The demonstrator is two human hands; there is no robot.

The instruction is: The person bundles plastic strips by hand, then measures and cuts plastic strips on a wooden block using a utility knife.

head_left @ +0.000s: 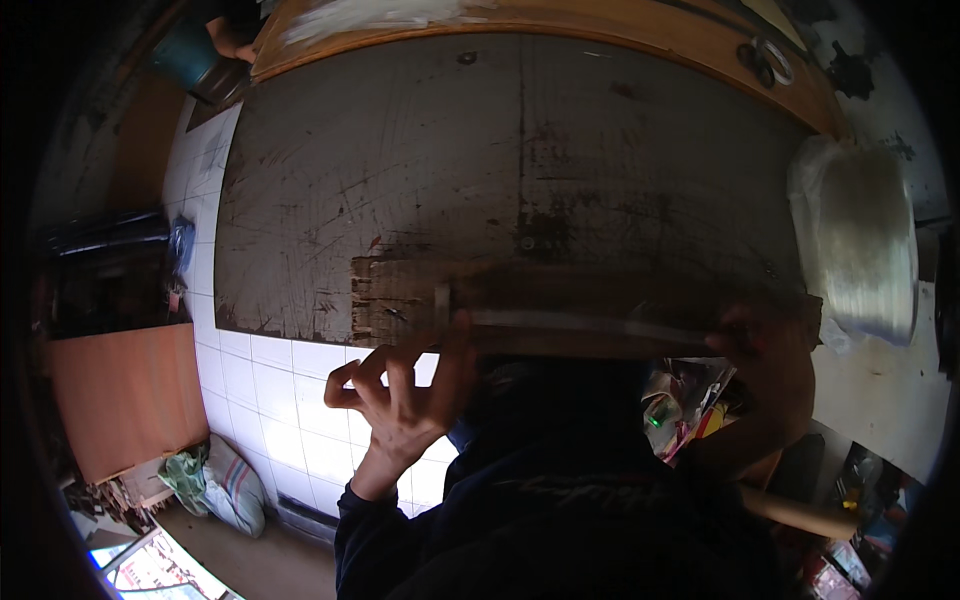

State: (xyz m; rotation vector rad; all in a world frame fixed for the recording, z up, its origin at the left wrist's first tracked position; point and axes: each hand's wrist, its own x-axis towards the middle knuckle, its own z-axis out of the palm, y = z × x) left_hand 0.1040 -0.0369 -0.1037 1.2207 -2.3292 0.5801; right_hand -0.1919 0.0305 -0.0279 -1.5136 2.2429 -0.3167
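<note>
A long worn wooden strip [560, 310] lies along the near edge of a dark, scratched work board [450, 170]. A narrow pale ruler-like bar [570, 322] runs along the strip. My left hand [400, 395] presses its thumb on the left part of the strip, the other fingers curled apart below the edge. My right hand [765, 360] grips the strip's right end, thumb on top. My dark-clothed body fills the lower middle.
A roll of clear plastic film [860, 240] lies at the board's right. A wooden panel [620, 25] runs behind the board. White floor tiles [270, 390], an orange cabinet [125, 395], sacks [225, 485] and clutter [690, 415] lie below.
</note>
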